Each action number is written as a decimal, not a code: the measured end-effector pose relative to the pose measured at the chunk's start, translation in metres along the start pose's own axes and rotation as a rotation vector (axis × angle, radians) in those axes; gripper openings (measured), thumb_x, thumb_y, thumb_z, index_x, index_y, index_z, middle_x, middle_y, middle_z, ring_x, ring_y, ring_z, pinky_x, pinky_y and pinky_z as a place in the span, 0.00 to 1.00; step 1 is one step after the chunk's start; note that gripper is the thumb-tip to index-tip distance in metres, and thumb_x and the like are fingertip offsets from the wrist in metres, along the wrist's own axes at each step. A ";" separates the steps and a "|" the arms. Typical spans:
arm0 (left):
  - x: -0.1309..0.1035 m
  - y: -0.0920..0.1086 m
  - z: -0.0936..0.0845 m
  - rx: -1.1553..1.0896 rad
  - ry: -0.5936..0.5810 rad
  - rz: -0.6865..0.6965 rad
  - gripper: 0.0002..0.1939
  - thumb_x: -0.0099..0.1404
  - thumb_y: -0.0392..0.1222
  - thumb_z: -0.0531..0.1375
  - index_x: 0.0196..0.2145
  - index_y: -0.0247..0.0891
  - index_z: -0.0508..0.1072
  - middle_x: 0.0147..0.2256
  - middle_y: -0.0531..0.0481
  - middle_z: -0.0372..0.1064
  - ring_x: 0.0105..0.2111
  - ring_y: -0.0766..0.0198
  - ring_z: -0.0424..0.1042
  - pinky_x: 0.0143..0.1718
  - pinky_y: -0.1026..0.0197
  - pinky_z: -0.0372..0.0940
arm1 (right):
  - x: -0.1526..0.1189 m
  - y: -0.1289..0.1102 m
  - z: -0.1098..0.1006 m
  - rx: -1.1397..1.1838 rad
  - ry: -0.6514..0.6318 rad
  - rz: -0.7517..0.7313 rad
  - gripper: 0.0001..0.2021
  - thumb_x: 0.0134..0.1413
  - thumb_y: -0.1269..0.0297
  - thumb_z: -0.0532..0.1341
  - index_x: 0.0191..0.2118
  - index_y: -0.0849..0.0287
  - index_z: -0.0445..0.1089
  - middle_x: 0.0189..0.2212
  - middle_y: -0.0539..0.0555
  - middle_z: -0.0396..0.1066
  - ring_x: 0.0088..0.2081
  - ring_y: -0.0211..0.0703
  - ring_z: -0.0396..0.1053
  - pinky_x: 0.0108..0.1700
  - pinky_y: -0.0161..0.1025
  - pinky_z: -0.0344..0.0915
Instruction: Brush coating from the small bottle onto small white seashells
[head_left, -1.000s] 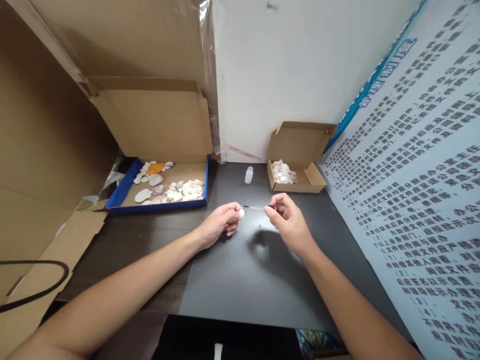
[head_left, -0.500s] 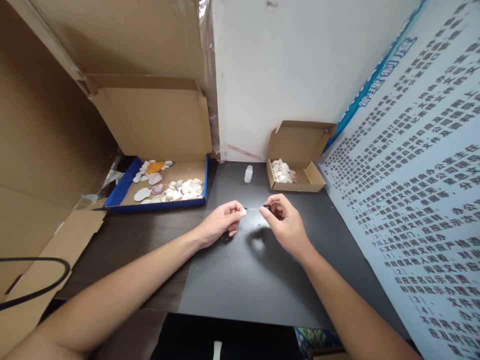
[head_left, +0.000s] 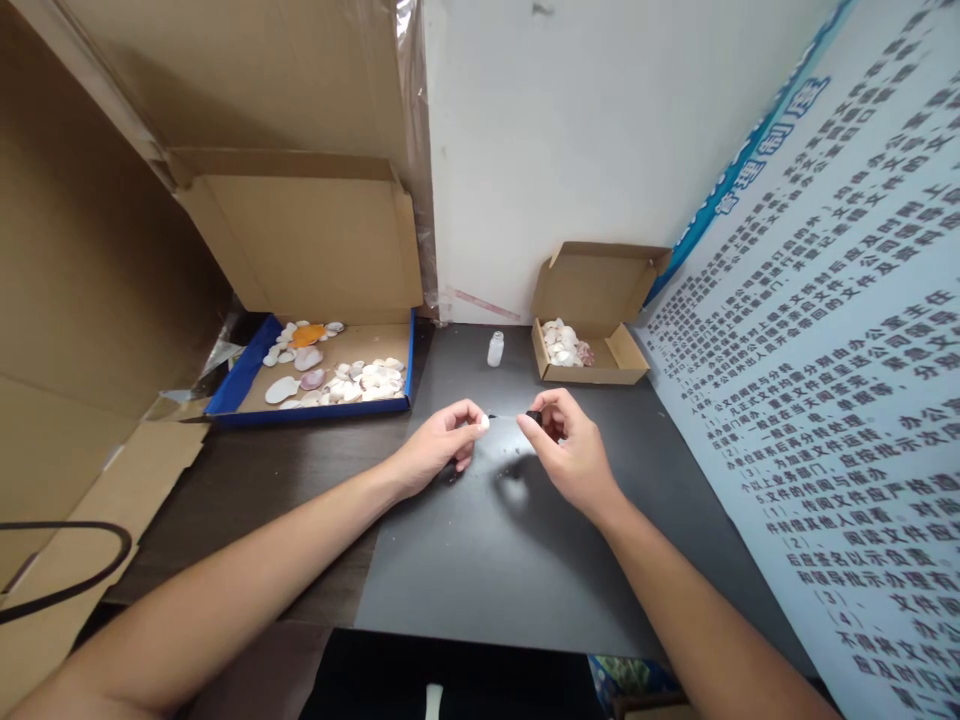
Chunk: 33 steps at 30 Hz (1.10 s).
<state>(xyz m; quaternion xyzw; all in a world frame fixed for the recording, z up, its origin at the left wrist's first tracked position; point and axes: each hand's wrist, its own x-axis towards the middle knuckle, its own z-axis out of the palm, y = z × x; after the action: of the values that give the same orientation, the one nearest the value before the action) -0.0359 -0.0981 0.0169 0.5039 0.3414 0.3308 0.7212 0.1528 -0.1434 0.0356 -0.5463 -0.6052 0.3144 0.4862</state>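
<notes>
My left hand (head_left: 448, 440) is closed in a pinch on a small white piece (head_left: 485, 423) that looks like a shell; the fingers cover most of it. Across from it, my right hand (head_left: 566, 445) grips a black brush cap (head_left: 533, 416) between thumb and fingers. A thin, pale stem (head_left: 506, 418) runs from the cap leftward to the white piece, with a dark tip close to it; whether they touch I cannot tell. Behind both hands a small white bottle (head_left: 496, 349) stands upright without a cap.
At the back left, an open blue-edged cardboard box (head_left: 315, 410) holds several shells and an orange one (head_left: 308, 335). A smaller open carton (head_left: 600, 377) with pale shells stands back right. Small specks lie on the dark mat (head_left: 480, 570). A printed board (head_left: 847, 400) bounds the right side.
Both hands keep nearly the same position, with the brush cap's stem still held beside the white piece. The whole view has shifted very slightly.
</notes>
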 end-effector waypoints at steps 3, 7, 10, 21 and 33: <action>0.000 0.001 0.000 0.021 0.043 -0.011 0.11 0.59 0.45 0.64 0.33 0.38 0.67 0.20 0.60 0.58 0.19 0.73 0.57 0.20 0.70 0.58 | 0.000 0.002 0.001 0.040 -0.045 0.014 0.09 0.58 0.57 0.60 0.36 0.55 0.61 0.21 0.42 0.54 0.23 0.36 0.53 0.27 0.35 0.52; 0.001 0.004 0.001 0.021 0.050 -0.027 0.11 0.58 0.45 0.64 0.33 0.38 0.66 0.18 0.58 0.61 0.19 0.71 0.61 0.19 0.70 0.59 | 0.000 0.004 0.001 0.011 -0.004 0.017 0.09 0.57 0.57 0.61 0.36 0.55 0.61 0.21 0.42 0.53 0.23 0.36 0.53 0.27 0.35 0.52; 0.000 0.005 0.002 -0.008 0.047 -0.048 0.12 0.58 0.45 0.64 0.32 0.38 0.65 0.17 0.58 0.62 0.18 0.71 0.62 0.18 0.70 0.59 | 0.000 0.004 0.001 0.035 -0.030 0.016 0.09 0.58 0.56 0.60 0.36 0.55 0.61 0.21 0.42 0.53 0.22 0.36 0.53 0.27 0.35 0.52; 0.001 0.005 0.000 -0.120 0.086 -0.090 0.13 0.57 0.44 0.65 0.30 0.39 0.63 0.16 0.56 0.65 0.16 0.72 0.62 0.14 0.73 0.58 | 0.000 0.008 0.003 -0.032 -0.026 0.050 0.10 0.56 0.56 0.61 0.35 0.54 0.60 0.20 0.42 0.55 0.21 0.36 0.55 0.27 0.35 0.53; 0.000 0.008 0.001 -0.118 0.113 -0.081 0.15 0.54 0.47 0.68 0.29 0.38 0.65 0.17 0.57 0.65 0.15 0.73 0.62 0.12 0.73 0.55 | -0.001 0.006 0.005 -0.066 0.006 0.033 0.11 0.56 0.57 0.61 0.34 0.54 0.59 0.19 0.41 0.54 0.21 0.35 0.53 0.26 0.35 0.51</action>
<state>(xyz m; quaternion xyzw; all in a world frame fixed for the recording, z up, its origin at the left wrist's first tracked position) -0.0360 -0.0960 0.0244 0.4268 0.3817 0.3489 0.7419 0.1506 -0.1423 0.0279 -0.5731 -0.6046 0.3005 0.4644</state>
